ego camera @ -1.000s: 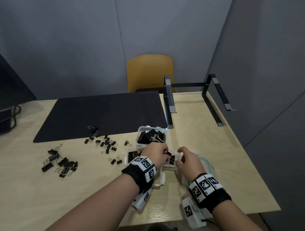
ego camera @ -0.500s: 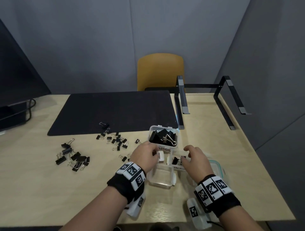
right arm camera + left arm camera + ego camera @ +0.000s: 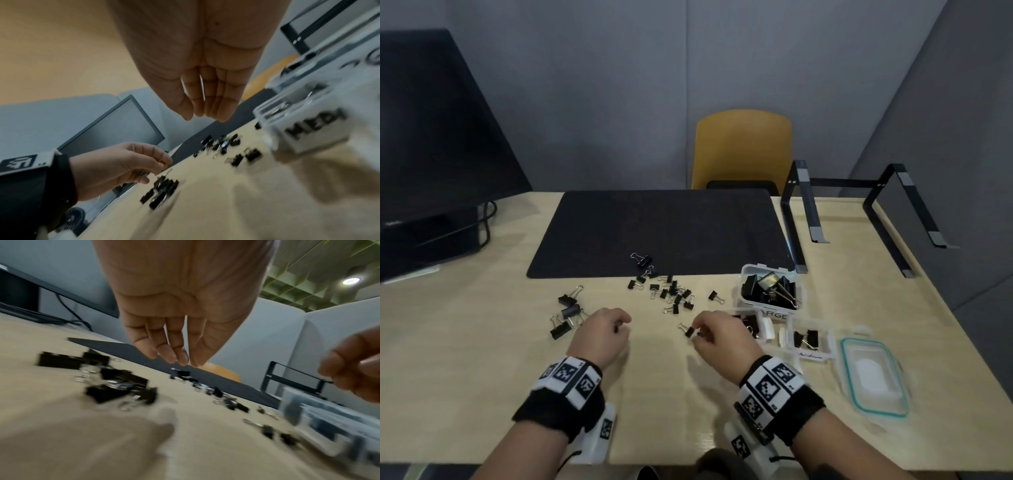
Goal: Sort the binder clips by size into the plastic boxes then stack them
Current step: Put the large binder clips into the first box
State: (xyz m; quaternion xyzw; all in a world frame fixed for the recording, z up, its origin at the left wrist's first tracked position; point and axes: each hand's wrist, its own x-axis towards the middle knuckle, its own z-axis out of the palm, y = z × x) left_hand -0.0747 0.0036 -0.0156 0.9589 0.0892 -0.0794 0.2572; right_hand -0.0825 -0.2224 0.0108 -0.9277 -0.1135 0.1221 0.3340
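Loose black binder clips lie on the table: a medium pile (image 3: pixel 566 315) at left and a small scatter (image 3: pixel 671 291) in the middle. My left hand (image 3: pixel 619 325) hovers beside the medium pile (image 3: pixel 115 386), fingers loosely curled, holding nothing. My right hand (image 3: pixel 700 330) hangs over the table with its fingertips next to one small clip (image 3: pixel 689 331); the right wrist view shows its fingers (image 3: pixel 205 110) empty. A clear box marked LARGE (image 3: pixel 748 274) holds big clips. A box marked MEDI (image 3: pixel 314 128) and a third box (image 3: pixel 828 337) hold a few clips.
A clear lid with a teal rim (image 3: pixel 842 363) lies at the right. A dark mat (image 3: pixel 654 229) covers the table's far middle, with a black metal stand (image 3: pixel 801 212) to its right and a monitor (image 3: pixel 431 137) at far left. A yellow chair (image 3: pixel 743 147) stands behind.
Both hands have left the boxes and moved left to the loose clips. The head view has swung left and down.
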